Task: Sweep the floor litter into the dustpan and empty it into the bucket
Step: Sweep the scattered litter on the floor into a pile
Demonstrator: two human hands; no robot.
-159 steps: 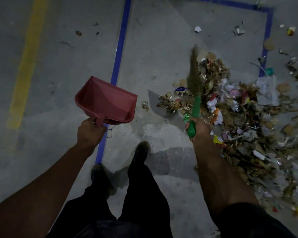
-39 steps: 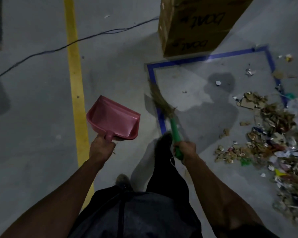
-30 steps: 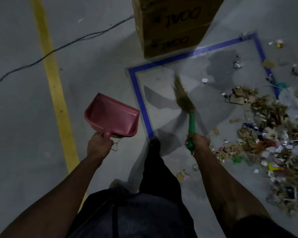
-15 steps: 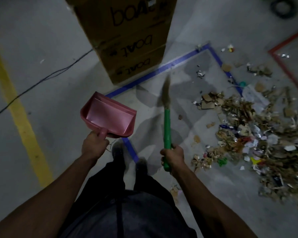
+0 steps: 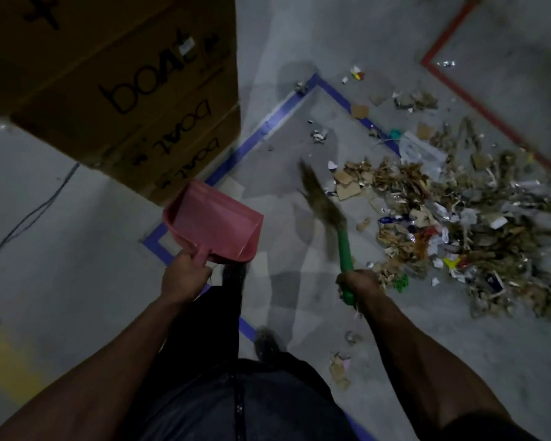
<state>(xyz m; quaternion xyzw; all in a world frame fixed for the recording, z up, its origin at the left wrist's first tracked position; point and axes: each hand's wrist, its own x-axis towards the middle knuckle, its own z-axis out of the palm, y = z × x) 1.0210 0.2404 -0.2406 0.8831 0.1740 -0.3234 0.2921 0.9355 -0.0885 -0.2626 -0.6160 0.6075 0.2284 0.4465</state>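
Note:
My left hand (image 5: 185,276) grips the handle of a pink dustpan (image 5: 215,224), held in the air with nothing in it. My right hand (image 5: 358,281) grips the green handle of a broom (image 5: 323,205); its blurred brown bristles point up and left, just left of the litter pile's edge. The litter pile (image 5: 452,224), made of cardboard scraps, paper and wrappers, spreads over the grey floor at the right. No bucket is in view.
A tall stack of brown cardboard boxes (image 5: 124,90) stands at the upper left, right behind the dustpan. Blue tape (image 5: 236,157) and red tape (image 5: 477,103) mark the floor. A black cable (image 5: 29,218) runs at the left. Loose scraps (image 5: 339,369) lie near my feet.
The view has swung left and closer to the boxes. My right hand moved the broom rightward toward the pile's edge. The dustpan stays raised in my left hand.

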